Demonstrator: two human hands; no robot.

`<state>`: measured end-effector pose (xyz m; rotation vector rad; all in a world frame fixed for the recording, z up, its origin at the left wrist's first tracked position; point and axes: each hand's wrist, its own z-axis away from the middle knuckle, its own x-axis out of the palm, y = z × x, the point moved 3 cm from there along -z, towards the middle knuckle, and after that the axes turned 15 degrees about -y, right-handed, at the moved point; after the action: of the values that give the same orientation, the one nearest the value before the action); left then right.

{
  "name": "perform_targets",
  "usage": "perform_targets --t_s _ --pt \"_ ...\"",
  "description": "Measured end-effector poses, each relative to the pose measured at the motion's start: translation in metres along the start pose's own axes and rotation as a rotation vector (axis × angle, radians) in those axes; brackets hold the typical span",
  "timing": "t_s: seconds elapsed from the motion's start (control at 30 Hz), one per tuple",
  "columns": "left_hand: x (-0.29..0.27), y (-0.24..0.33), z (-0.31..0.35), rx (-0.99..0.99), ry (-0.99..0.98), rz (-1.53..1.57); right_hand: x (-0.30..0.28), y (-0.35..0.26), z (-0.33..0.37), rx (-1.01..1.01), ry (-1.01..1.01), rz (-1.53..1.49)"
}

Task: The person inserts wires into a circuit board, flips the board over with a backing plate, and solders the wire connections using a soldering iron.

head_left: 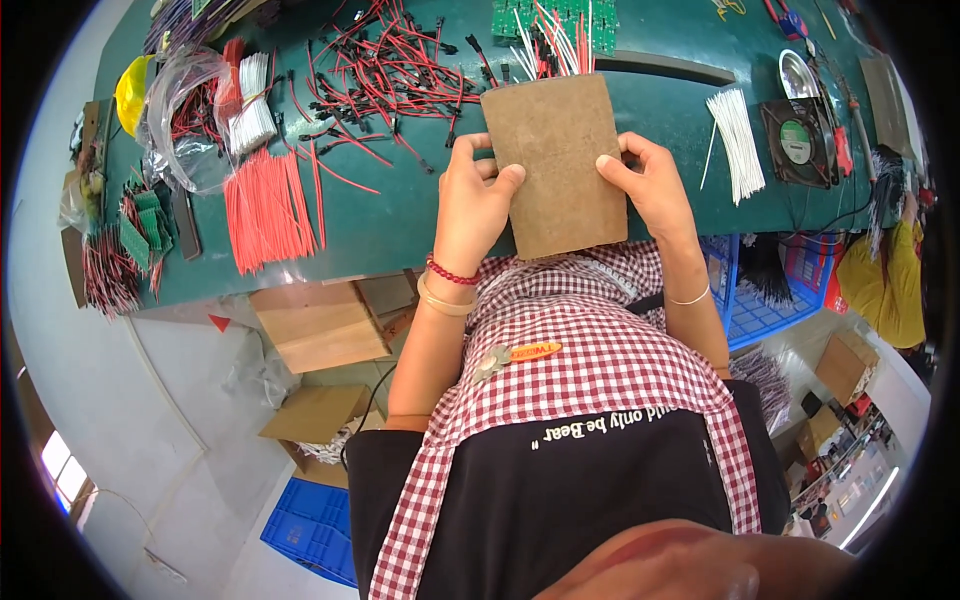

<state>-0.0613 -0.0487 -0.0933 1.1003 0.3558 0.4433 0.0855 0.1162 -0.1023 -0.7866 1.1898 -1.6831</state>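
Observation:
A flat brown rectangular board (560,165) is held up in front of me at the table's near edge. My left hand (476,195) grips its left side, thumb on the front face and fingers behind. On the opposite side my right hand (650,185) pinches it the same way, fingers partly hidden behind it. Red and white wires (560,45) stick out beyond the board's far edge; whether they are attached to it or lie behind it is hidden. A green circuit board panel (602,25) lies just past these wires.
Many red wires with black connectors (390,75) spread left of the board. Bundles of red wires (268,212) and white wires (738,145) lie to either side on the green table (400,220). A black fan (798,143) sits at right; a blue crate (765,300) is below.

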Motion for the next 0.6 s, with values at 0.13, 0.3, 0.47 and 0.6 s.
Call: perform_targets --t_s 0.13,0.3,0.47,0.6 --pt "0.0011 0.0026 0.0015 0.039 0.007 -0.025 -0.0004 0.0016 0.0005 -0.017 -0.009 0.029" --pt "-0.0021 -0.0034 0.0 0.036 -0.092 0.258 -0.0005 0.0018 0.0002 -0.017 -0.013 0.055" --pt "-0.0031 0.0021 0.0013 -0.001 -0.133 0.404 -0.0011 0.0005 0.0002 -0.013 -0.001 0.12" --pt "-0.0043 0.003 0.0008 -0.02 -0.14 0.386 -0.0018 -0.0001 0.0006 0.021 -0.017 0.16"
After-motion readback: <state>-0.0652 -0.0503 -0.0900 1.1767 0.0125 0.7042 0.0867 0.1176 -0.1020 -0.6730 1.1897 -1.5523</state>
